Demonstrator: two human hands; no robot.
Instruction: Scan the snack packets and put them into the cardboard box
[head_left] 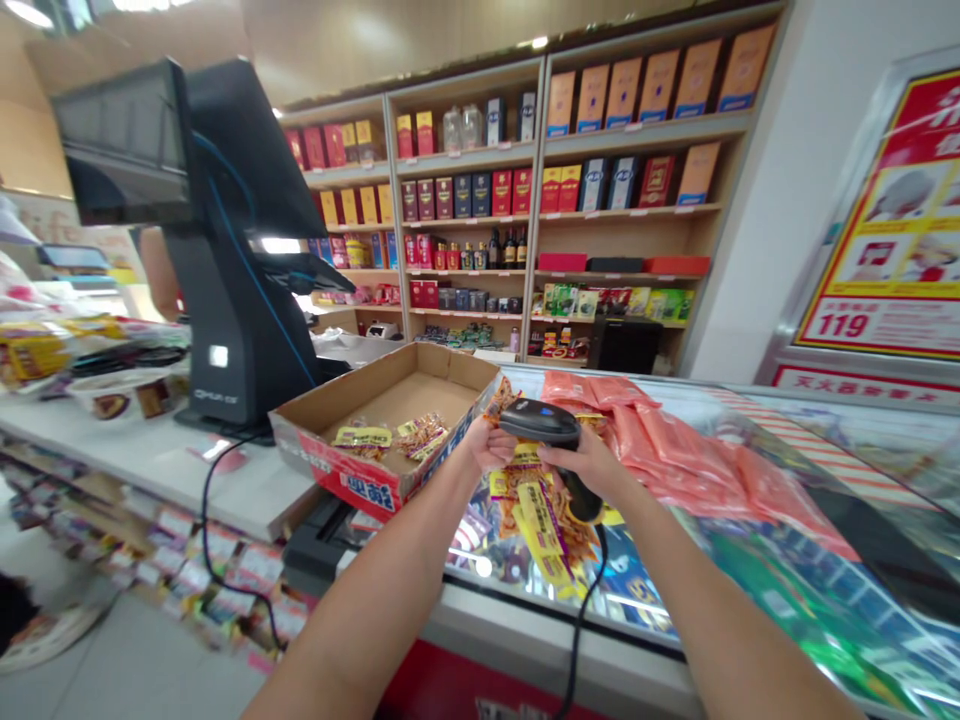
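My right hand [592, 462] is wrapped round the handle of a black barcode scanner [541, 424], whose head points left and whose cord hangs down to the floor side. My left hand [489, 445] is closed on a bunch of small yellow and orange snack packets [538, 515] that dangle below both hands, right under the scanner head. Both hands hover over the glass lid of a chest freezer [757, 590], just right of an open cardboard box [341, 465] with a few snack packets [390, 436] in it.
A black point-of-sale terminal [225, 250] stands on the white counter [157, 455] at left. Pink plastic bags [675, 450] lie on the freezer lid. Shelves of boxed goods and bottles [525, 190] line the back wall. A red and yellow poster [900, 230] hangs at right.
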